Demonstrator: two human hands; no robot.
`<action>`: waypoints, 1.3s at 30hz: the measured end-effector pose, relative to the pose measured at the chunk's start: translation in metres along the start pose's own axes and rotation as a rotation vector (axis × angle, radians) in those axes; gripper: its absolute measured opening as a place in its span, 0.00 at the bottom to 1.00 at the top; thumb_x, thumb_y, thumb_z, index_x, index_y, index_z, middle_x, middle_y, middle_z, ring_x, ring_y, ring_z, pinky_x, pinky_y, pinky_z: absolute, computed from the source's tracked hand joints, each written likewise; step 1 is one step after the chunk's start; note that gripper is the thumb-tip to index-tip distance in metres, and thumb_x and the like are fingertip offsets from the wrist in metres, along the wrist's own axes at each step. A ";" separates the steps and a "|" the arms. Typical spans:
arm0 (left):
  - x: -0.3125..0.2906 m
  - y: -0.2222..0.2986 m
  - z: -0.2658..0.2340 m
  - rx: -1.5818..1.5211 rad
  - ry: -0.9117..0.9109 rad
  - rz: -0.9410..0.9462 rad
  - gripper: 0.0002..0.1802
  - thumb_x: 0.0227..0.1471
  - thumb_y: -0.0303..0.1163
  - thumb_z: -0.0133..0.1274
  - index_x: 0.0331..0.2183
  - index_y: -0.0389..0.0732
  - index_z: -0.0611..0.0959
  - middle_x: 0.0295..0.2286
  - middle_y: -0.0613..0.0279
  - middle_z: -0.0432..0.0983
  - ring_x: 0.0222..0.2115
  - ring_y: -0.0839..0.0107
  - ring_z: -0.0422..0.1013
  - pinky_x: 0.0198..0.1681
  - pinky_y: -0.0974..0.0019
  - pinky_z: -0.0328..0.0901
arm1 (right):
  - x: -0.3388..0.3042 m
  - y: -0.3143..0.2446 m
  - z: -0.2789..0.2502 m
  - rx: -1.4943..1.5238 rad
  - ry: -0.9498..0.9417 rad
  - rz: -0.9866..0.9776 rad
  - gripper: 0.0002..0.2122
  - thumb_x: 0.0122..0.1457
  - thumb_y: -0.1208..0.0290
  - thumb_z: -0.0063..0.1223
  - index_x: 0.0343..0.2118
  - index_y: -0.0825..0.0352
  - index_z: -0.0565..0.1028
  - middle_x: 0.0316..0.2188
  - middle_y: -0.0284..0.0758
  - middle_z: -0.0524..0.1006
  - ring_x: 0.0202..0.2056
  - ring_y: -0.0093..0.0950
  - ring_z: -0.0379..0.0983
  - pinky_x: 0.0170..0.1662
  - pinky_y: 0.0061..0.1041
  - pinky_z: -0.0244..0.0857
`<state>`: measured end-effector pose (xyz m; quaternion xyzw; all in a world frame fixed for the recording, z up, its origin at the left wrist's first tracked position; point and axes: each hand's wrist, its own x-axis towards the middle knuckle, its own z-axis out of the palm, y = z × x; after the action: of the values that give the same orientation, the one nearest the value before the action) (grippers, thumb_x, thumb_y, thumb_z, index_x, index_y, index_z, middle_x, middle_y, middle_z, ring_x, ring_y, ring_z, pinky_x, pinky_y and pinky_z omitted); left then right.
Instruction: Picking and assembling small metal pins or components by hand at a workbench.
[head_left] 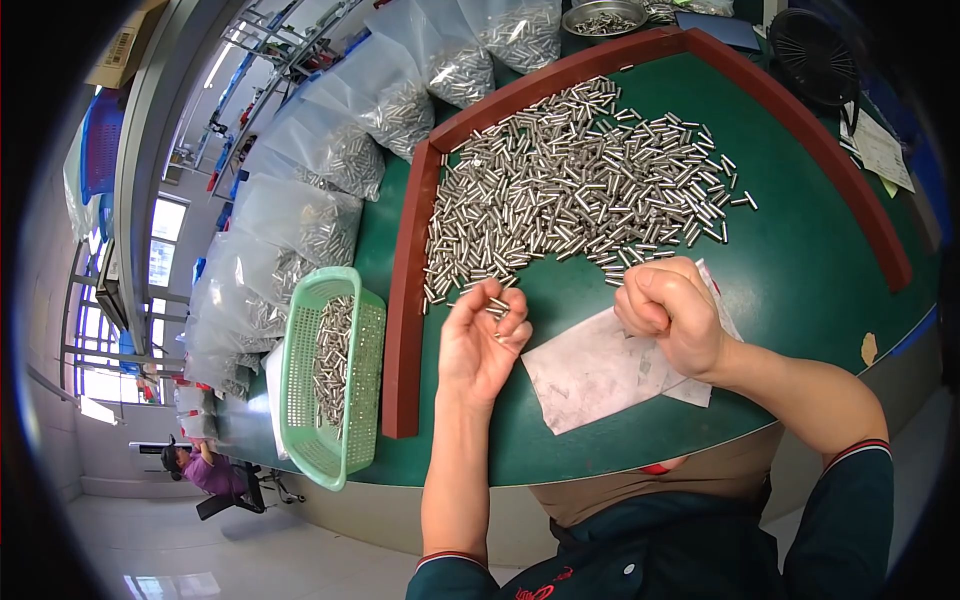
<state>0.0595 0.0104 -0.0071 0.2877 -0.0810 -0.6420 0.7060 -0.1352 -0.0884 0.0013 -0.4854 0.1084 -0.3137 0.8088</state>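
A wide heap of small silver metal pins (580,180) is spread over the green tabletop (790,290). At the heap's near edge, my left hand (480,345) is turned palm up, its fingers curled around a few of these pins. My right hand (675,310) makes a fist over a smudged white sheet of paper (590,375); whatever it may hold is hidden by the fingers. To the left of my left hand stands a light green plastic basket (362,390) with more pins in it.
A dark red wooden border (405,330) frames the heap. Clear plastic bags of pins (330,215) line the left and far side. A metal bowl (603,18) and a black fan (815,55) stand at the back. Another person (210,472) sits far left.
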 end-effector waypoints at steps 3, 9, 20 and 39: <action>-0.002 0.009 -0.003 0.218 0.022 0.209 0.18 0.55 0.40 0.36 0.19 0.41 0.67 0.20 0.60 0.63 0.18 0.76 0.55 0.19 0.76 0.50 | 0.000 0.000 -0.001 -0.005 -0.002 -0.001 0.16 0.51 0.69 0.31 0.07 0.62 0.53 0.06 0.26 0.51 0.12 0.17 0.43 0.17 0.19 0.39; 0.004 -0.004 0.004 1.650 0.464 0.661 0.06 0.43 0.27 0.54 0.21 0.35 0.76 0.09 0.70 0.55 0.11 0.84 0.51 0.15 0.76 0.47 | 0.000 -0.001 -0.001 0.006 -0.002 0.012 0.15 0.50 0.70 0.31 0.08 0.63 0.52 0.07 0.26 0.52 0.13 0.16 0.44 0.17 0.18 0.40; 0.013 -0.017 0.010 2.007 0.335 0.791 0.07 0.46 0.29 0.50 0.23 0.35 0.72 0.13 0.58 0.69 0.15 0.63 0.66 0.18 0.65 0.59 | 0.000 -0.001 0.000 -0.009 0.006 -0.014 0.16 0.50 0.68 0.32 0.07 0.62 0.52 0.06 0.26 0.51 0.11 0.18 0.42 0.17 0.20 0.39; -0.001 -0.017 0.012 0.943 0.173 0.150 0.06 0.47 0.25 0.49 0.31 0.41 0.73 0.25 0.66 0.73 0.20 0.87 0.60 0.20 0.82 0.50 | 0.001 -0.001 -0.001 0.012 0.003 0.009 0.16 0.50 0.70 0.31 0.08 0.63 0.53 0.07 0.26 0.52 0.12 0.16 0.44 0.17 0.18 0.40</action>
<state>0.0390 0.0077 -0.0051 0.6219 -0.3246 -0.4565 0.5472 -0.1355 -0.0897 0.0015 -0.4798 0.1099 -0.3114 0.8129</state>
